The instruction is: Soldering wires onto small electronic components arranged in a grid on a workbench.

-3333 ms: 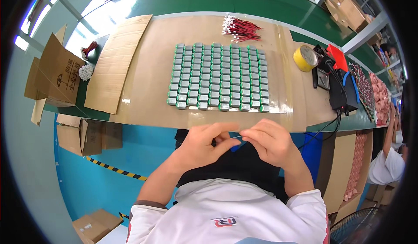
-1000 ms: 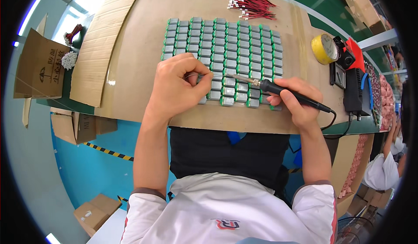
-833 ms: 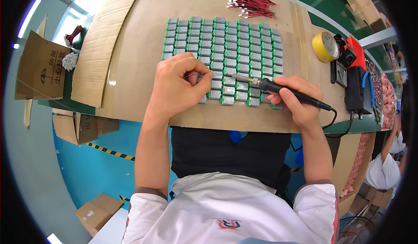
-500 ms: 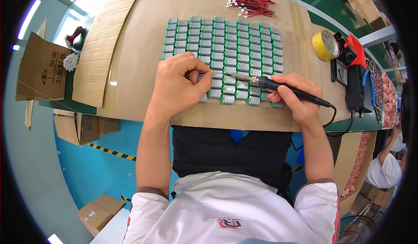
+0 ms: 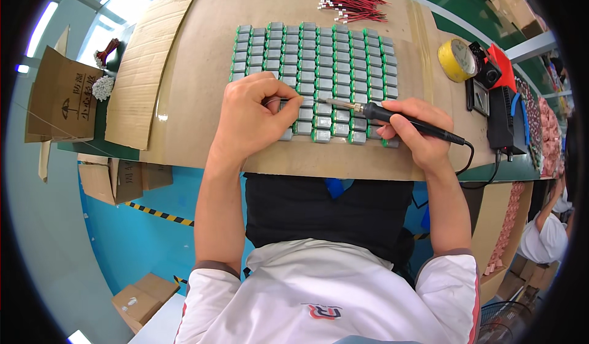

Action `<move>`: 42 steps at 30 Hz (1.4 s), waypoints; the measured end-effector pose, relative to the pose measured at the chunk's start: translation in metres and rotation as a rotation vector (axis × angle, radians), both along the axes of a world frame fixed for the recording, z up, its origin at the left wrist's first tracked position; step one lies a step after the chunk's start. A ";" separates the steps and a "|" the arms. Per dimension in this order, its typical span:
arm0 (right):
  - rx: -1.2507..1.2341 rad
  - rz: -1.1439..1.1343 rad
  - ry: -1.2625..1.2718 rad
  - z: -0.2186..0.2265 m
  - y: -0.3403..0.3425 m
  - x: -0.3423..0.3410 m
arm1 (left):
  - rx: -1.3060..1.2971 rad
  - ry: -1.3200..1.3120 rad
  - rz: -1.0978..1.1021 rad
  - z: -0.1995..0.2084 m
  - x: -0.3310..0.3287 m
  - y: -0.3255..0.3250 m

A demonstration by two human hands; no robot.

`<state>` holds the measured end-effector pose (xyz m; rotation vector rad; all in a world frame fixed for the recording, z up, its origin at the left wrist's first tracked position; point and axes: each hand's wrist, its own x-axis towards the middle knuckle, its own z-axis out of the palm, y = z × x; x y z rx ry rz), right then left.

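Rows of small grey blocks with green circuit boards [image 5: 325, 65] lie on the brown cardboard-covered table. In my right hand [image 5: 420, 129] is a soldering iron [image 5: 392, 118] with a black handle, its tip pointing left over the blocks. My left hand [image 5: 257, 111] is closed in a pinch on a thin wire [image 5: 275, 100], which looks like solder. The pinching fingertips are near the iron's tip, above the middle-lower rows. Beneath my left hand some of the blocks are hidden. Whether the tip touches a board is too small to tell.
Red-black wires with white connectors [image 5: 353, 1] lie beyond the blocks. To the right are a yellow tape roll [image 5: 457, 60], a black soldering station [image 5: 506, 120] and the iron's cord [image 5: 471, 160]. On the left stand a cardboard sheet [image 5: 144, 68] and an open box [image 5: 61, 98].
Both hands stay nearly in place, still holding the soldering iron and wire. The iron's tip has shifted very slightly, and the whole view has moved a little.
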<state>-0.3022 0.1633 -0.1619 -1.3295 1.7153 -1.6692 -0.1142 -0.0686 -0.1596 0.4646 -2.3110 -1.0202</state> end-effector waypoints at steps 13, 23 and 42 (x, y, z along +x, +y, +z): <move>0.007 -0.003 -0.047 0.000 0.000 0.000 | 0.015 -0.010 -0.012 0.001 0.000 0.002; -0.052 0.006 -0.052 -0.003 0.002 -0.002 | 0.022 -0.003 -0.006 0.003 0.000 0.002; -0.041 0.049 0.059 0.000 0.003 -0.001 | -0.028 0.027 -0.051 0.002 0.000 0.003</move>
